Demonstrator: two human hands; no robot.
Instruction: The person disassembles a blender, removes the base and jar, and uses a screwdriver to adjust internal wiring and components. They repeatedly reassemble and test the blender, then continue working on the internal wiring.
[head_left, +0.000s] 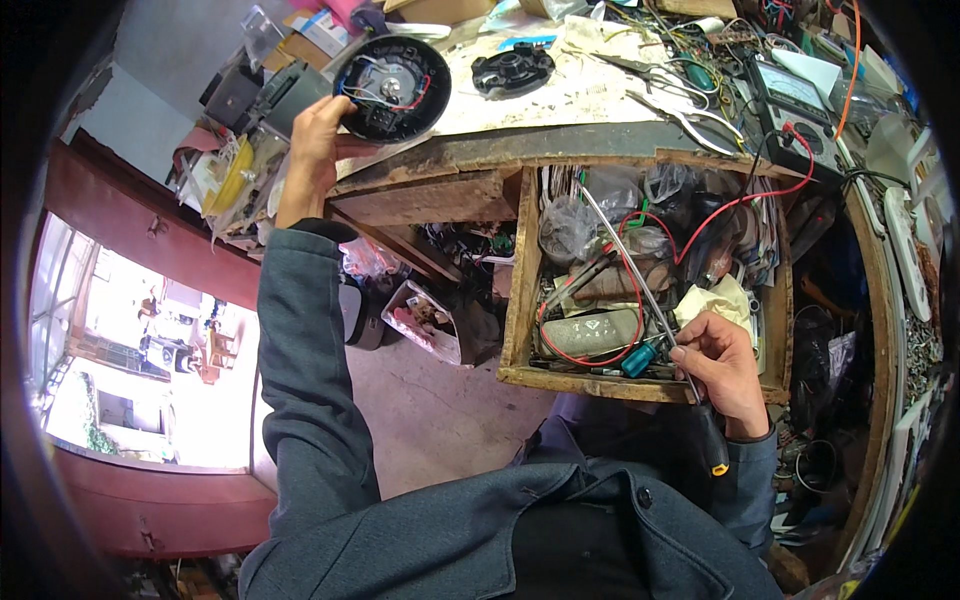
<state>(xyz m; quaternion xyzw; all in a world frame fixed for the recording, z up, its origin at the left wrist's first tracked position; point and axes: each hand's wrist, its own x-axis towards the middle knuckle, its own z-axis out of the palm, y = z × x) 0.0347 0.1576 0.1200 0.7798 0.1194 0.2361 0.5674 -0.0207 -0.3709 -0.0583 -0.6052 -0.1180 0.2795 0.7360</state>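
Observation:
My left hand (315, 150) grips a round black housing (420, 95) by its near-left edge, at the back edge of the desk's left part; coloured wires and a metal hub show inside it. A second round black part (510, 72) lies on the paper-covered desktop. My right hand (720, 365) is closed on a long screwdriver (650, 305) with a black and yellow handle, its shaft reaching up across the open wooden drawer (515, 355). In the drawer are plastic bags, a teal-handled tool (637, 360), probe leads and assorted small items.
An analog meter (790, 100) with red and black leads, pliers (700, 120) and tangled cables crowd the desktop's right. A cardboard box (425, 320) sits under the desk. A yellow bowl-like item (230, 175) is at left, above a bright doorway (150, 360). Clutter lines the right side.

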